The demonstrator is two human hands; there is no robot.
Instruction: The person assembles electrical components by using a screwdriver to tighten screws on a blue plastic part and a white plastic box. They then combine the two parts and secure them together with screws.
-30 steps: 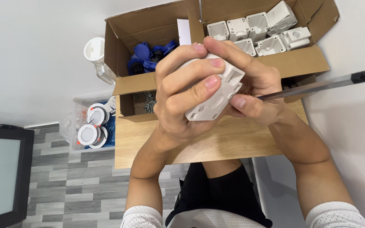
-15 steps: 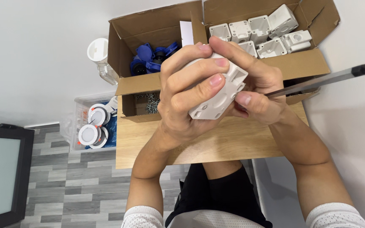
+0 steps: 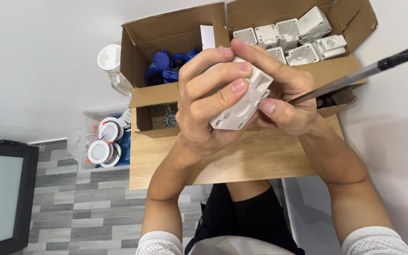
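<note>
My left hand [image 3: 208, 104] grips a white plastic junction box [image 3: 242, 106] from the left, fingers wrapped over its top. My right hand [image 3: 284, 101] is behind and to the right of the box and holds a screwdriver [image 3: 355, 73] whose grey shaft and black handle point up to the right. The screwdriver's tip is hidden behind the box. Both hands are raised over a small wooden table [image 3: 223, 160].
An open cardboard box [image 3: 166, 35] holds blue parts [image 3: 166, 66] and screws [image 3: 164, 115] on the left and several white junction boxes [image 3: 293, 38] on the right. On the floor to the left stands a clear bin [image 3: 88, 137] of round white lamps, and a clear bottle [image 3: 112, 68].
The hands and the white box have stayed together, shifting only slightly. The view has drifted a little.
</note>
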